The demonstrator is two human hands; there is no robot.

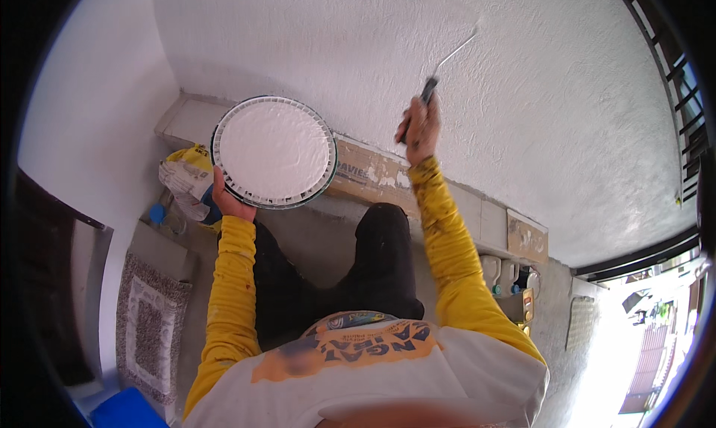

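Observation:
My left hand [231, 197] grips the near-left edge of a round pail [333, 159] with a slotted, dark green rim. White paint [274, 152] shows across its top, almost level with the rim. My right hand [422, 130] is wrapped round the black handle of a paint roller [429, 91], raised in front of the white textured wall [552, 92]. Its thin metal rod points up and to the right. The roller's white head can hardly be told from the wall.
A ledge along the wall's foot bears paint-spotted cardboard [365, 171]. At left are a yellow-and-white sack [186, 174], a bottle with a blue cap [157, 213] and a patterned mat [149, 323]. Containers [509, 271] stand under the ledge at right, near a bright doorway.

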